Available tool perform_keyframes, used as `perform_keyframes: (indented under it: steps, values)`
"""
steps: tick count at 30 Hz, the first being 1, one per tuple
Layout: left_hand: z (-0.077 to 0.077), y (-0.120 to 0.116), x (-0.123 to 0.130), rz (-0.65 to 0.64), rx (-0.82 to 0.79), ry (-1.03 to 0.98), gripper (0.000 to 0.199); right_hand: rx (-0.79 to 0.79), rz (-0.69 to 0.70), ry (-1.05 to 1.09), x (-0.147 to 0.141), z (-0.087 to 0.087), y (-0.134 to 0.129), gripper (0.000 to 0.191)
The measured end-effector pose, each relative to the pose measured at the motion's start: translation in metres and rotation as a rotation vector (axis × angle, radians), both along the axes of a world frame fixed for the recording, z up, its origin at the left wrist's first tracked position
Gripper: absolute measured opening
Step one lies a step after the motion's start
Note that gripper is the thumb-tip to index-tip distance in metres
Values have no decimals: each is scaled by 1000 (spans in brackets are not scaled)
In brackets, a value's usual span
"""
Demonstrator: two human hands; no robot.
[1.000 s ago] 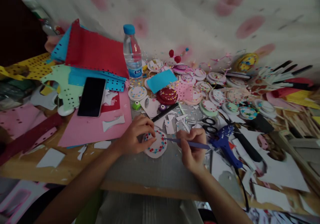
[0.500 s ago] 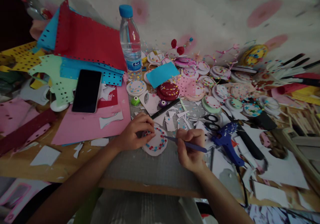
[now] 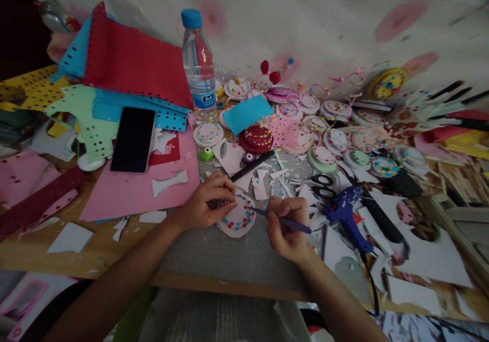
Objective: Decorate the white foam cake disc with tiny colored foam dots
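Observation:
A round white paper disc [image 3: 240,228] lies on the grey mat, with a ring of small red and blue stars around its face. My left hand [image 3: 211,202] rests at its upper left, thumb and fingertips drawn together on the disc and covering part of the ring. In my right hand [image 3: 287,225] are purple-blue tweezers [image 3: 296,225], gripped like a pen. Their tip points left and meets the right side of the star ring. Whether a star is between the tips is too small to tell.
A blue glue gun [image 3: 346,214] and black-handled scissors [image 3: 323,185] lie to the right. Behind the disc are a black pen [image 3: 252,165], paper scraps and several decorated discs. A water bottle [image 3: 199,72] stands at the back; a phone [image 3: 133,139] lies on coloured sheets at left.
My right hand and the tweezers have shifted very slightly left, and the tweezers' rear end has moved with them. My left hand and the disc stay in place.

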State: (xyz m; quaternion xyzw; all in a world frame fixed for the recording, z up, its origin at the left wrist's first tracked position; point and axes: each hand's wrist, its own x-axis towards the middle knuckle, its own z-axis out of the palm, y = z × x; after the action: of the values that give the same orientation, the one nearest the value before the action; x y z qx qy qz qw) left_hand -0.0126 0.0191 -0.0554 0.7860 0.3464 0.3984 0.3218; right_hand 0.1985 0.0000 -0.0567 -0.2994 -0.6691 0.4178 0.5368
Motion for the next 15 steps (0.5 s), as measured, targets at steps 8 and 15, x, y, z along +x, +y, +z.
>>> perform_keyframes:
  steps: [8,15]
  values:
    - [0,0,0,-3,-7,6,8,28,-19,-32,-1,0,1,15]
    - [1,1,0,-2,1,11,11,14,-13,-27,0,-3,0,16]
